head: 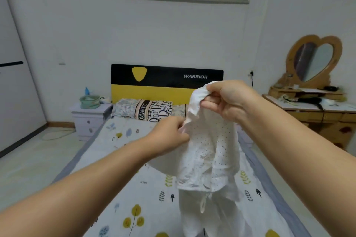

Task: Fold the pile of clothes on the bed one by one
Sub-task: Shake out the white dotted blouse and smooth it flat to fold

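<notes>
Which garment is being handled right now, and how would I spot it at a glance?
Start at the black and yellow headboard and come down over the leaf-print bed sheet. In the air above it hangs a white garment with small dark dots, pinched by the left hand and gripped at its top by the right hand. It alone is lifted; the plain white clothing below lies on the bed.

Plain white walls; a black-and-yellow headboard (lettered WARRIOR); a pale nightstand left; a wooden dresser with heart-shaped mirror right.
</notes>
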Motion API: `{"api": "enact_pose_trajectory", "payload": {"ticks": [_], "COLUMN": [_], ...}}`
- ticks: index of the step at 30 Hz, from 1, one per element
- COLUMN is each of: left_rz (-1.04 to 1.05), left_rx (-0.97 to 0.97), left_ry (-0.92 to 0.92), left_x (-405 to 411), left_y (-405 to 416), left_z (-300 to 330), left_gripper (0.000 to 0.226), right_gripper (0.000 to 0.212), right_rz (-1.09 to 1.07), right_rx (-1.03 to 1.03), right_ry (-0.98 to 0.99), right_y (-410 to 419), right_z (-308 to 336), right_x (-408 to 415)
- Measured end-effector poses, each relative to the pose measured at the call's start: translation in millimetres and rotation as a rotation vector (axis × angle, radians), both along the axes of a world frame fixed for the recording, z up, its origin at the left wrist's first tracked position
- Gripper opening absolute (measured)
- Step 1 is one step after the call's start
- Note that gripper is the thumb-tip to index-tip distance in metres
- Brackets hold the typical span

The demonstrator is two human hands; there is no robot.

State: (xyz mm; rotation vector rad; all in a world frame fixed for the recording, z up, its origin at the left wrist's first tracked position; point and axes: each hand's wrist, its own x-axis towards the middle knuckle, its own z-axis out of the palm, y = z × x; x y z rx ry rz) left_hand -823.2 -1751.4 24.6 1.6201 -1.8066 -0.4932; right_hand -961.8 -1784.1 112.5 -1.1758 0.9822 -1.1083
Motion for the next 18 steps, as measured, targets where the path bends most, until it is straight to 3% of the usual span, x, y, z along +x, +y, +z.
{"api": "enact_pose_trajectory", "payload": {"ticks": [4, 6, 9, 13, 16, 18], "left_rz": [0.021, 0.018, 0.017, 0.037, 0.085, 0.093], "left_rx": [0.078, 0.053, -0.022, -0.108, -0.234, -0.285], "left_ry": [0.089, 0.054, -0.124, -0.463, -0.459, -0.507], "left_x": [23, 34, 44, 47, 46, 45], "left_y": [-5, -8, -14, -17, -18, -18], "left_z": [-4, 3, 22, 43, 50, 51], "left_gripper": [0.016, 0.022, 0.027, 0.019, 0.010, 0.018], "right_gripper": [0.008, 0.018, 0.015, 0.010, 0.012, 0.015], "right_rz": [-0.270, -0.324, -0.238, -0.066, 0.015, 0.002], "right_rx": [-0.107, -0.116, -0.079, -0.122, -0.254, -0.306], "right_ry": [0.242, 0.292, 0.307, 0.581, 0.891, 0.996], "right_y": [-15, -20, -27, -29, -23, -22], "right_z": [-12, -25, -51, -80, -89, -92], "right_x": [-32, -47, -61, -70, -67, -64]}}
